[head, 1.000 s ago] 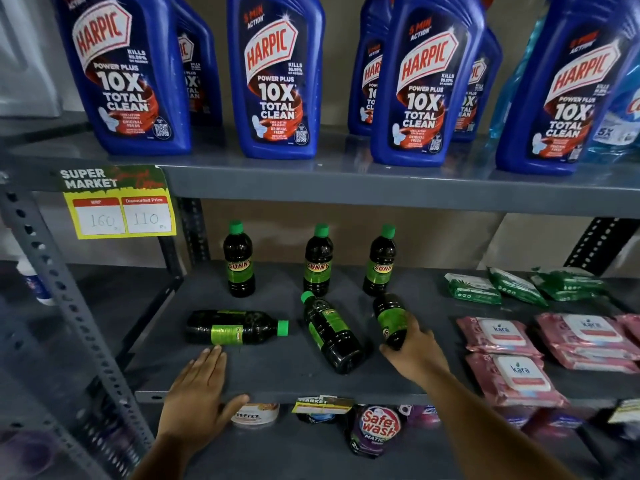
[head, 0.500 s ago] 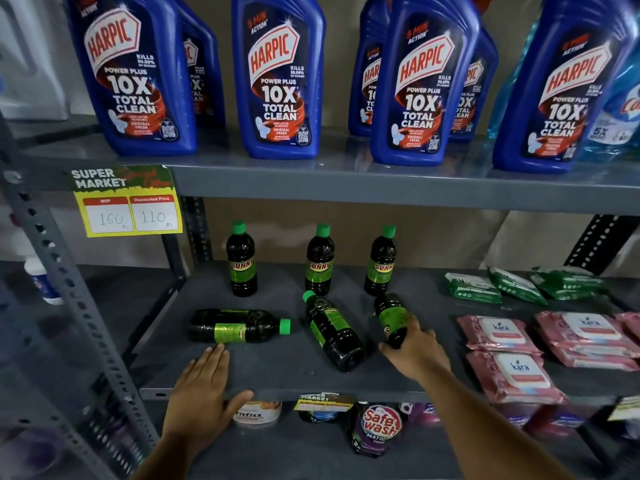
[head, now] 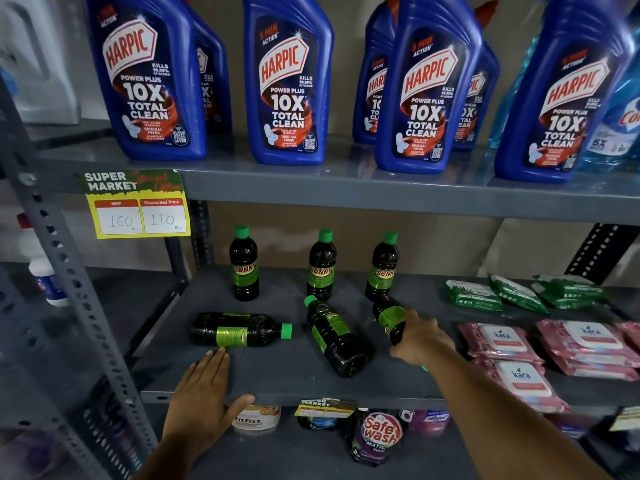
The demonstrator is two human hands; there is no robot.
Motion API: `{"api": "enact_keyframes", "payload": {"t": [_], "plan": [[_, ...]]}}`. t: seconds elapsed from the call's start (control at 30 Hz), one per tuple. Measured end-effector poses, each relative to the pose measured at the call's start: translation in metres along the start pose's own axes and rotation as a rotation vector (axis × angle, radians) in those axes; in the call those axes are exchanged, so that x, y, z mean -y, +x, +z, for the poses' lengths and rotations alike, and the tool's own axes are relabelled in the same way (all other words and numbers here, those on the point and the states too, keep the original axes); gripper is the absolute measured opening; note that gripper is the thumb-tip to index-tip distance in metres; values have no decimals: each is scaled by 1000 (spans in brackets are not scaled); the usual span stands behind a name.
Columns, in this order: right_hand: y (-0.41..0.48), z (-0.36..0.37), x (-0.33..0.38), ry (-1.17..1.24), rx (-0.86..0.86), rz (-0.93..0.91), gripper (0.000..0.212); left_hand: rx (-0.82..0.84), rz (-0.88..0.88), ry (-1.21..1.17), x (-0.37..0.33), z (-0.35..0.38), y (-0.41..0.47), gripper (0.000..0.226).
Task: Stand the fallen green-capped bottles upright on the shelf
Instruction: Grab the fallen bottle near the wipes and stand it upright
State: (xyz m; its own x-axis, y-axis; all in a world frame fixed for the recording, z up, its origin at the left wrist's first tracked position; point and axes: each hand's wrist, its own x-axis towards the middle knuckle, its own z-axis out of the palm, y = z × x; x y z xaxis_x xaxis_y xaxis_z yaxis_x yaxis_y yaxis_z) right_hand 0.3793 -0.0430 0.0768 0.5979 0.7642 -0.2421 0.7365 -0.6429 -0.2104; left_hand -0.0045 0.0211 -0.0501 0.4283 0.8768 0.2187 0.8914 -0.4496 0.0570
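Note:
Three dark green-capped bottles stand upright at the back of the grey middle shelf [head: 277, 379]: left [head: 245, 268], middle [head: 321, 268], right [head: 382, 270]. In front of them three more lie fallen. The left fallen bottle [head: 239, 330] lies sideways with its cap pointing right. The middle fallen bottle [head: 334, 336] lies diagonally, cap toward the back. My right hand [head: 420, 337] is shut on the right fallen bottle [head: 389, 317], whose cap end is hidden under my hand. My left hand [head: 204, 393] rests flat and open on the shelf's front edge, just below the left fallen bottle.
Large blue Harpic bottles [head: 289, 84] fill the shelf above. Pink wipe packs [head: 502, 341] and green packs [head: 472, 294] lie on the right of the middle shelf. A yellow price tag [head: 138, 209] hangs at the upper shelf edge. Pouches and tubs sit on the shelf below.
My right hand has closed further around the right fallen bottle, and that bottle stays lying down. The left hand rests in the same place.

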Motion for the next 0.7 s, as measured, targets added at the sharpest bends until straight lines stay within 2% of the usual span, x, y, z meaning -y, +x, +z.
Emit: {"api": "enact_keyframes", "payload": {"t": [0.23, 0.3, 0.47, 0.6, 0.7], "plan": [[4, -16, 10, -184, 32, -16, 92, 29, -17, 21, -1, -1, 0, 93], [6, -28, 17, -200, 30, -34, 83, 32, -13, 31, 0, -1, 0, 92], [17, -58, 32, -16, -21, -94, 42, 26, -5, 36, 0, 0, 0, 91], [28, -80, 40, 96, -73, -102, 27, 21, -7, 29, -1, -1, 1, 93], [36, -93, 41, 183, -217, -105, 16, 10, 1, 33, -1, 0, 2, 95]]}}
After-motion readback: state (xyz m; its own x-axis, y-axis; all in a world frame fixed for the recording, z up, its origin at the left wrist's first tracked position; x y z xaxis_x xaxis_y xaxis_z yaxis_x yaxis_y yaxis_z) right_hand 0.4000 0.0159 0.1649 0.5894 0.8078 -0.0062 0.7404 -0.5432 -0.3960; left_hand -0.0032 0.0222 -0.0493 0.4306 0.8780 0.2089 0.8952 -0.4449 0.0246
